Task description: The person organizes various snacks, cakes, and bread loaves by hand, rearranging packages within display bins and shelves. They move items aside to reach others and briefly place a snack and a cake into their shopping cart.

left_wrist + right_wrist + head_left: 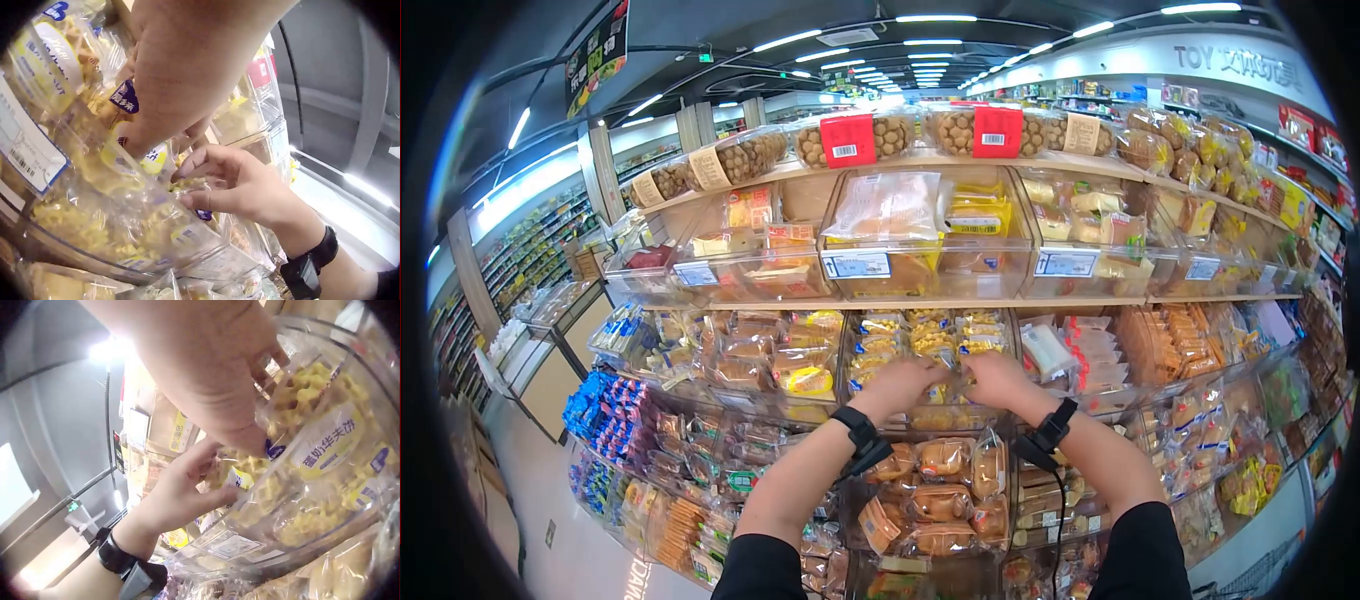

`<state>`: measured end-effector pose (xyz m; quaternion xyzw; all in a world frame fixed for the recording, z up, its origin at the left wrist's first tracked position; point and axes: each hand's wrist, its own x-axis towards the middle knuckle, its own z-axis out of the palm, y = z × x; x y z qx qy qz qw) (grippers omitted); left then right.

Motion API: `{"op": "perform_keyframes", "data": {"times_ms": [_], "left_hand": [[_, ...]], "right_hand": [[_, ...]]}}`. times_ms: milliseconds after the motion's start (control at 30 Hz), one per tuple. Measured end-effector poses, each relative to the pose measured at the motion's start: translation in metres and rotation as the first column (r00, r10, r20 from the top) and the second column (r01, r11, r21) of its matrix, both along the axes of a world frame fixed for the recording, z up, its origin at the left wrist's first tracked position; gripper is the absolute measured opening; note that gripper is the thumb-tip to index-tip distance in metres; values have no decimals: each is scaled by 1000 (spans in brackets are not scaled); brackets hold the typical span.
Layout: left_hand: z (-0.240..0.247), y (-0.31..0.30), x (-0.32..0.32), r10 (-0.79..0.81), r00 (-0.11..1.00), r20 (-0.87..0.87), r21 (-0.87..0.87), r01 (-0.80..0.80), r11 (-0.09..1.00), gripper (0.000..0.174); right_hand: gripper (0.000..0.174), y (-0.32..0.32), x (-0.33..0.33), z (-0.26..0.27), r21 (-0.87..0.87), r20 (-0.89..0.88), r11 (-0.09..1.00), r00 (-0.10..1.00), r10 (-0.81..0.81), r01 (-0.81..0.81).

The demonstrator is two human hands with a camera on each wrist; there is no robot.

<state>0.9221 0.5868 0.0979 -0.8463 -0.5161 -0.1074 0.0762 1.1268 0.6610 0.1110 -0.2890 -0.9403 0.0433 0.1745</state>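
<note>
Both hands reach into a clear plastic bin (pixel 94 234) of wrapped yellow waffles (pixel 322 453) on the middle shelf. My left hand (pixel 905 383) is at the middle of the bin; in the right wrist view its thumb and fingers grip a wrapped waffle (pixel 240 478) with a yellow and white label. Close to its right is my right hand (pixel 997 380). The left wrist view shows this right hand's thumb and fingers pinching a clear waffle wrapper (pixel 190 185). Each hand's fingertips are partly hidden in its own wrist view. Other waffle packs (pixel 880 335) lie around the hands.
Above is a shelf of clear bins with price tags (pixel 857 265) and bagged bread (pixel 890 205). Packaged cakes (pixel 755 350) stand left of the waffles, red-edged packs (pixel 1092 355) right. Packed buns (pixel 945 457) sit below. A bin wall (pixel 281 456) rises in front of the hands.
</note>
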Motion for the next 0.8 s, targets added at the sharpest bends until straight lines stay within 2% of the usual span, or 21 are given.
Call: {"op": "perform_keyframes", "data": {"times_ms": [67,100,133,200,233,300,367,400,433,500,533,567,600,667,700,733,767,800], "left_hand": [[-4,3,4,2,1000,-8,-20,-2,1000,50],[-4,4,5,-2,1000,-13,-50,2,999,47],[-5,3,2,0,1000,-11,-40,-1,999,47],[1,1,-7,-104,994,36,57,102,993,44],[18,-5,-9,-102,994,34,74,99,992,44],[82,-33,-9,-36,997,74,178,22,984,42],[142,-49,-22,-61,984,167,422,-15,907,39],[157,-41,-37,100,964,246,481,-211,851,37],[178,-32,-51,17,963,269,640,-192,744,36],[209,-21,-70,163,927,337,535,-331,777,43],[218,-14,-77,160,925,345,529,-333,780,43],[223,-6,-85,323,906,275,342,-406,847,47],[223,1,-94,462,870,169,153,-486,860,52],[217,9,-102,409,896,173,185,-437,880,56],[217,11,-99,407,888,215,183,-446,876,54],[216,12,-98,404,878,256,179,-454,873,53],[215,12,-99,323,909,261,219,-382,898,47],[215,13,-100,326,909,260,223,-385,895,47]], "right_hand": [[28,-4,0,14,20,15,1000,1000,11,-12],[26,-7,-1,24,54,15,995,997,77,-78],[23,-10,0,36,89,19,986,990,142,-143],[22,-25,7,72,142,-14,972,981,193,-189],[20,-31,11,93,188,-50,955,969,242,-229],[18,-35,27,127,220,-76,940,957,282,-259],[16,-30,37,154,238,-111,928,941,320,-288],[16,-25,40,167,104,-158,960,949,274,-260],[17,-19,41,179,-36,-196,972,956,219,-231],[19,12,30,190,-73,-312,984,941,130,-161],[23,30,20,193,-117,-381,984,921,83,-137],[27,44,10,195,-157,-445,981,895,35,-116],[27,49,-1,200,-152,-440,982,897,38,-116],[41,59,-25,204,-294,-516,951,854,-69,-101],[41,70,-39,201,-291,-520,951,852,-63,-107],[48,81,-53,196,-334,-468,936,882,-59,-114],[56,81,-62,197,-375,-414,920,909,-53,-118],[56,80,-70,195,-371,-417,921,908,-47,-123]]}}
